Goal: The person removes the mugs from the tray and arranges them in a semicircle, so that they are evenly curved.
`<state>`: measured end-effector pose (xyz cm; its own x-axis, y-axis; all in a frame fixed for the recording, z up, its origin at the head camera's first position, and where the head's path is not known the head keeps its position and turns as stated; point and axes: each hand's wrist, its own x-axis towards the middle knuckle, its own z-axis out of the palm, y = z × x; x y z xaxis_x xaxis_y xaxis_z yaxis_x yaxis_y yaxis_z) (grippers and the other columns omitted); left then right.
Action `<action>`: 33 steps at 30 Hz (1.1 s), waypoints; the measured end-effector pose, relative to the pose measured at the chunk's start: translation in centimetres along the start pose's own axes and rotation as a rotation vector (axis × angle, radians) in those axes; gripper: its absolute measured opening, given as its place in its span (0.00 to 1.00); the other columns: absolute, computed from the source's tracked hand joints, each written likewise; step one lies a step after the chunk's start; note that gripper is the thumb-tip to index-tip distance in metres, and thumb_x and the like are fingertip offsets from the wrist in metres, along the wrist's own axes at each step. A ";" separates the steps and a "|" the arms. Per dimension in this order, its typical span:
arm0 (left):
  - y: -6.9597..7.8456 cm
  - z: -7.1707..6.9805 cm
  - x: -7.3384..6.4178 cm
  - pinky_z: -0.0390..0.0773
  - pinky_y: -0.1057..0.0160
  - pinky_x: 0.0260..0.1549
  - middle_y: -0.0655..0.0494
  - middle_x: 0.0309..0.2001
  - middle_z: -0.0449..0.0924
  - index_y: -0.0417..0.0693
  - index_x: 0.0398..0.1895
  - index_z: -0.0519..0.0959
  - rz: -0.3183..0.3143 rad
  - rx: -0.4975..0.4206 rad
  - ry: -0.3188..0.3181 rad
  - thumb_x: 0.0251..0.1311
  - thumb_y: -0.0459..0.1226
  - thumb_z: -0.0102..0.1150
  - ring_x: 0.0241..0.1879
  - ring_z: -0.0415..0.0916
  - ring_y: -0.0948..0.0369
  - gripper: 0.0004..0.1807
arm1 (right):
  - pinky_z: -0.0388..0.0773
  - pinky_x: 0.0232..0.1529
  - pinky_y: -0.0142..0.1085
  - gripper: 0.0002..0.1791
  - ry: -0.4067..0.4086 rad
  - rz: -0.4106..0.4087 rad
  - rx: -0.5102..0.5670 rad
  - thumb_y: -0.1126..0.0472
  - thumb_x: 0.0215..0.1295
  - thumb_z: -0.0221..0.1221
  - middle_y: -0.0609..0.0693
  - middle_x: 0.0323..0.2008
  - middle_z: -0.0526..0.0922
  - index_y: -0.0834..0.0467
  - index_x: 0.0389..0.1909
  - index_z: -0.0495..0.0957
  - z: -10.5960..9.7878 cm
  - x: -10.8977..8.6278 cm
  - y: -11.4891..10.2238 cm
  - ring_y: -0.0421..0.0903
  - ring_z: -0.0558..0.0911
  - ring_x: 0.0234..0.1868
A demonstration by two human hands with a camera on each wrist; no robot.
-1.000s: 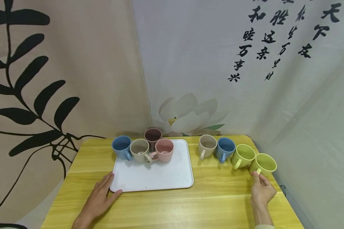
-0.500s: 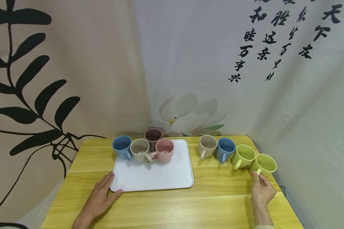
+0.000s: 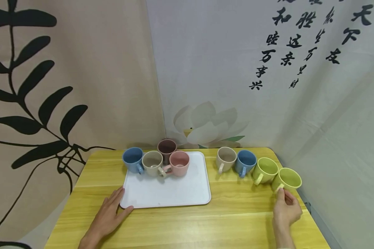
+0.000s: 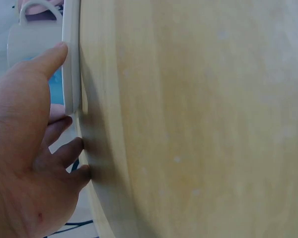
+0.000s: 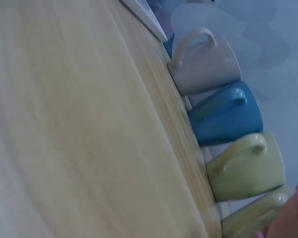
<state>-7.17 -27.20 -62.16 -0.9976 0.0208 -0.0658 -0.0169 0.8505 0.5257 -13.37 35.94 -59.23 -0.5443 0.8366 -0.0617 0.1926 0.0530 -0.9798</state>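
Observation:
My left hand (image 3: 104, 218) lies at the near left corner of a white tray (image 3: 171, 197), its fingers spread along the left side and its thumb touching the front edge. In the left wrist view the thumb lies against the tray rim (image 4: 71, 64). My right hand (image 3: 286, 211) pinches the handle of the rightmost yellow-green mug (image 3: 290, 178), which stands upright on the table. Part of that handle is hidden by the fingers. Directly left of it stand another yellow-green mug (image 3: 266, 169), a blue mug (image 3: 245, 162) and a beige mug (image 3: 226, 158), in a row.
On the tray's back part are a beige mug (image 3: 152, 163) and a pink mug (image 3: 179, 163). A blue mug (image 3: 133, 159) stands at its back left corner, a dark brown mug (image 3: 167, 148) behind. The wooden table (image 3: 187, 228) meets a printed cloth backdrop (image 3: 205, 69).
My right hand has shifted very slightly toward the lower right at the mug's handle. The mugs, the tray and my left hand hold their places.

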 end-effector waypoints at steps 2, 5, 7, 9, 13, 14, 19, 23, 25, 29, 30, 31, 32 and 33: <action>0.0 0.0 0.0 0.49 0.22 0.73 0.38 0.83 0.52 0.41 0.82 0.54 0.000 0.001 0.000 0.69 0.67 0.54 0.80 0.49 0.33 0.52 | 0.74 0.36 0.14 0.20 0.028 -0.067 -0.017 0.46 0.68 0.66 0.29 0.35 0.79 0.54 0.52 0.85 0.2 -0.9 -0.3 0.26 0.78 0.39; 0.0 -0.1 0.0 0.49 0.22 0.73 0.38 0.83 0.51 0.42 0.83 0.53 -0.006 0.005 -0.004 0.69 0.67 0.53 0.80 0.49 0.33 0.52 | 0.75 0.40 0.14 0.18 0.029 -0.198 0.001 0.51 0.70 0.65 0.31 0.38 0.80 0.58 0.53 0.84 0.9 -2.8 -1.0 0.26 0.80 0.40; 0.0 -0.2 0.1 0.48 0.22 0.73 0.38 0.83 0.51 0.42 0.83 0.53 -0.010 0.008 -0.007 0.69 0.67 0.52 0.81 0.48 0.33 0.52 | 0.78 0.42 0.15 0.16 0.004 -0.290 0.048 0.56 0.70 0.65 0.34 0.39 0.81 0.62 0.52 0.83 1.6 -4.2 -1.5 0.28 0.82 0.41; 0.1 -0.2 0.1 0.48 0.22 0.73 0.38 0.83 0.51 0.42 0.83 0.53 -0.012 0.011 -0.009 0.69 0.67 0.52 0.81 0.48 0.33 0.52 | 0.80 0.43 0.16 0.14 -0.054 -0.349 0.101 0.61 0.70 0.65 0.39 0.40 0.83 0.65 0.51 0.83 2.5 -5.9 -2.0 0.29 0.83 0.41; 0.2 -0.2 0.0 0.48 0.22 0.73 0.38 0.83 0.51 0.42 0.83 0.53 -0.010 0.005 -0.009 0.69 0.67 0.52 0.81 0.48 0.32 0.52 | 0.82 0.43 0.16 0.12 -0.199 -0.409 0.141 0.67 0.69 0.64 0.54 0.45 0.87 0.68 0.50 0.83 4.2 -9.7 -3.1 0.31 0.85 0.41; 0.2 -0.2 0.0 0.49 0.22 0.73 0.38 0.83 0.51 0.42 0.83 0.53 -0.009 0.004 -0.007 0.69 0.67 0.52 0.81 0.48 0.32 0.52 | 0.82 0.43 0.17 0.12 -0.241 -0.421 0.142 0.68 0.69 0.64 0.57 0.46 0.87 0.68 0.50 0.83 4.6 -10.7 -3.4 0.33 0.86 0.41; 0.1 -0.1 -0.1 0.49 0.22 0.73 0.38 0.83 0.52 0.42 0.83 0.54 -0.001 0.003 0.005 0.69 0.66 0.53 0.80 0.49 0.33 0.52 | 0.82 0.49 0.19 0.13 -0.477 -0.480 0.140 0.72 0.69 0.63 0.67 0.50 0.86 0.71 0.53 0.81 6.4 -15.6 -4.9 0.53 0.87 0.49; -0.1 0.1 -0.1 0.49 0.22 0.73 0.38 0.83 0.53 0.42 0.82 0.54 0.005 0.001 0.009 0.69 0.66 0.53 0.81 0.49 0.33 0.51 | 0.85 0.54 0.29 0.15 -0.637 -0.468 0.143 0.71 0.68 0.64 0.65 0.51 0.87 0.69 0.54 0.81 8.4 -18.5 -4.4 0.60 0.86 0.52; -0.1 0.1 -0.1 0.50 0.22 0.73 0.39 0.83 0.53 0.42 0.82 0.55 0.007 -0.001 0.011 0.69 0.66 0.54 0.81 0.49 0.33 0.51 | 0.87 0.56 0.38 0.15 -0.703 -0.459 0.139 0.71 0.67 0.65 0.63 0.52 0.88 0.67 0.54 0.82 9.7 -19.6 -3.6 0.60 0.86 0.53; -0.1 0.1 -0.1 0.50 0.22 0.72 0.39 0.82 0.53 0.42 0.82 0.55 0.006 0.002 0.013 0.69 0.66 0.54 0.80 0.50 0.34 0.51 | 0.85 0.61 0.49 0.17 -0.847 -0.474 0.159 0.67 0.68 0.66 0.60 0.53 0.88 0.65 0.56 0.82 12.2 -21.3 -2.0 0.59 0.86 0.57; -0.1 0.1 -0.1 0.50 0.22 0.72 0.39 0.82 0.54 0.42 0.82 0.55 0.006 0.002 0.013 0.69 0.66 0.54 0.80 0.50 0.34 0.51 | 0.84 0.62 0.49 0.17 -0.886 -0.479 0.161 0.65 0.69 0.67 0.58 0.53 0.88 0.64 0.56 0.82 12.7 -21.6 -1.8 0.58 0.86 0.58; -0.1 0.1 -0.1 0.51 0.22 0.72 0.39 0.82 0.54 0.42 0.82 0.55 0.006 0.002 0.012 0.69 0.66 0.55 0.80 0.50 0.34 0.51 | 0.84 0.63 0.49 0.18 -0.922 -0.473 0.162 0.63 0.69 0.67 0.57 0.54 0.88 0.63 0.57 0.81 13.1 -22.0 -1.8 0.57 0.86 0.59; 0.0 0.1 -0.1 0.51 0.22 0.72 0.39 0.82 0.54 0.42 0.82 0.55 0.005 0.002 0.011 0.69 0.66 0.55 0.80 0.50 0.34 0.51 | 0.83 0.64 0.49 0.19 -0.956 -0.470 0.154 0.61 0.70 0.66 0.57 0.55 0.88 0.62 0.58 0.81 13.5 -22.4 -1.8 0.56 0.85 0.60; 0.0 0.1 -0.1 0.51 0.22 0.72 0.39 0.82 0.53 0.41 0.82 0.55 0.004 0.002 0.010 0.68 0.66 0.55 0.80 0.50 0.34 0.52 | 0.83 0.64 0.49 0.19 -0.987 -0.469 0.152 0.60 0.71 0.66 0.57 0.56 0.87 0.62 0.59 0.81 13.9 -22.7 -1.7 0.57 0.85 0.61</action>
<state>-7.09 -27.19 -62.26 -0.9983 0.0193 -0.0554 -0.0126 0.8514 0.5244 -12.73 9.29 -58.78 -0.9629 -0.0559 0.2640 -0.2691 0.1264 -0.9548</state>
